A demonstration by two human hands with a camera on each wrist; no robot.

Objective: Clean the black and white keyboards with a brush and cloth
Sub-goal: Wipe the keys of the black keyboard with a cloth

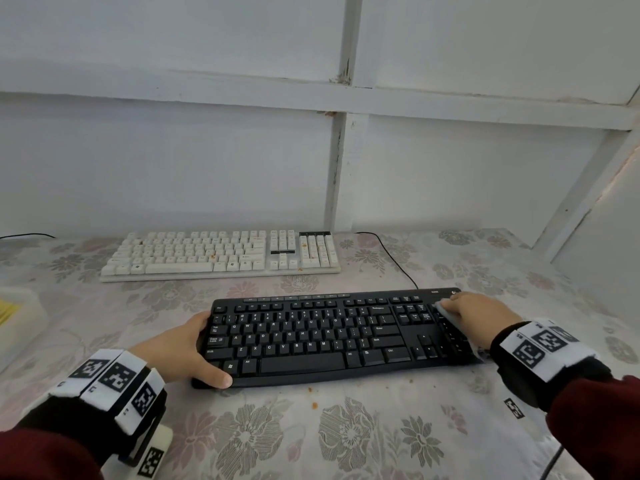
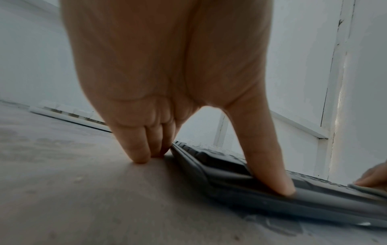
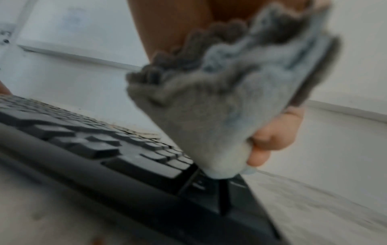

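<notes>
The black keyboard (image 1: pixel 311 337) lies near me on the floral tablecloth. My left hand (image 1: pixel 204 348) holds its left end, thumb (image 2: pixel 280 185) on the front edge and fingers (image 2: pixel 140 154) down against the left side, tips on the table. My right hand (image 1: pixel 471 313) grips a bunched grey-blue cloth (image 3: pixel 209 116) and presses it on the far right corner of the black keyboard (image 3: pixel 125 165), above the number pad. The white keyboard (image 1: pixel 221 252) sits farther back, with brownish specks on its keys. No brush is in view.
A black cable (image 1: pixel 391 258) runs from the back wall to the black keyboard's far edge. A pale box with yellow contents (image 1: pixel 17 313) stands at the left edge. Crumbs (image 1: pixel 314 405) lie on the tablecloth (image 1: pixel 346 438) in front of the keyboard. White panelled walls close the back and right.
</notes>
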